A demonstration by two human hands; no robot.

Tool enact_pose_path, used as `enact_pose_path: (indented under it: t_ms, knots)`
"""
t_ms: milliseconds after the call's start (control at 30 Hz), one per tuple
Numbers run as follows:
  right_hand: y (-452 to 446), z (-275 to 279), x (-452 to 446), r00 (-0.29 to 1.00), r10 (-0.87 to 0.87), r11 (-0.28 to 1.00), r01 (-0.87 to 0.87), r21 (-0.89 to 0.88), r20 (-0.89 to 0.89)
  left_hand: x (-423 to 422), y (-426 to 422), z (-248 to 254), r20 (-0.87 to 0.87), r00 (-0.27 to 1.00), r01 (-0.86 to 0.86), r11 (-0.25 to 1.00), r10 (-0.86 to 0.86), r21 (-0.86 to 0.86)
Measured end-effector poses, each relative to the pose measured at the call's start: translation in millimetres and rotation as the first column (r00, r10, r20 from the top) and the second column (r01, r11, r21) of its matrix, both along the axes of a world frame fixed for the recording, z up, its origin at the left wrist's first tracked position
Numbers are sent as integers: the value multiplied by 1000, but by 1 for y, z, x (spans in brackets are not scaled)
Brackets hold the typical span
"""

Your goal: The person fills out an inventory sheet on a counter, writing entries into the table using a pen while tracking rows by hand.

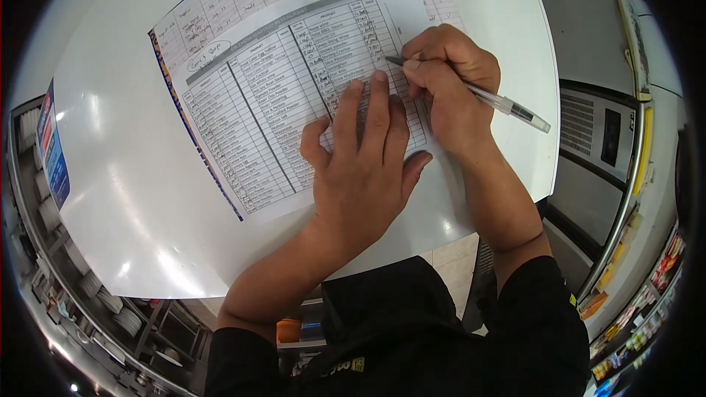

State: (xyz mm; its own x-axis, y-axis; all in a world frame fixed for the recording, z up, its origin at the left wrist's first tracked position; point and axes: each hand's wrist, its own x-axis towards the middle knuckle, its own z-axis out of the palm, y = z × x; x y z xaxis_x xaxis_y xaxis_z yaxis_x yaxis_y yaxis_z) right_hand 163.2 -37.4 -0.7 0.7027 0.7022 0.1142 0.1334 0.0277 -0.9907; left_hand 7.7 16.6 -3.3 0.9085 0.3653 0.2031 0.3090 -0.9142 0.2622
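Note:
A printed list with columns and handwritten entries [268, 125] lies on a lined handwritten notebook [220, 1]. My left hand [360, 151] rests palm down on the lower middle of the sheet, its fingers spread. Just right of it, my right hand [456, 81] is closed around a clear pen with a black grip [511, 108]. The pen's dark tip points left and is at the right-hand column of the sheet. Whether the tip touches the paper cannot be made out. Part of the list is hidden under my left hand.
The papers lie on a glossy white table [140, 228]. To the right stands a grey metal appliance [588, 37] with a vented panel. Stacked white plates [126, 320] sit on racks at the lower left. Shelves with colourful packets [665, 265] are at the lower right.

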Motion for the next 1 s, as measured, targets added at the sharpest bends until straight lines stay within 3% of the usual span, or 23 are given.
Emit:
enact_pose_path:
  t_ms: [100,167,333,467,533,767,1000]
  knots:
    - [-1,1,3,1000,1,1000,-1,16,-6,-1,-3,0,-9,1000,-8,1000,8,27]
    - [-1,3,9,968,-50,994,71,78,-244,-2,-4,1,-16,1000,-16,999,17,44]
    - [-3,13,8,976,-23,997,39,67,-216,-2,-3,0,1,1000,11,1000,-11,24]
    - [1,14,-6,989,43,998,-51,-48,-140,-2,-4,1,-13,1000,-18,1000,18,0]
    - [5,6,-11,992,-52,998,55,18,-115,-3,-4,0,0,1000,-11,1000,11,-13]
    - [-3,6,-1,928,-2,992,48,116,-373,-3,-4,2,6,1000,8,999,-8,-33]
    - [1,5,-5,955,-65,992,93,84,-291,-4,-3,5,30,999,42,997,-40,-69]
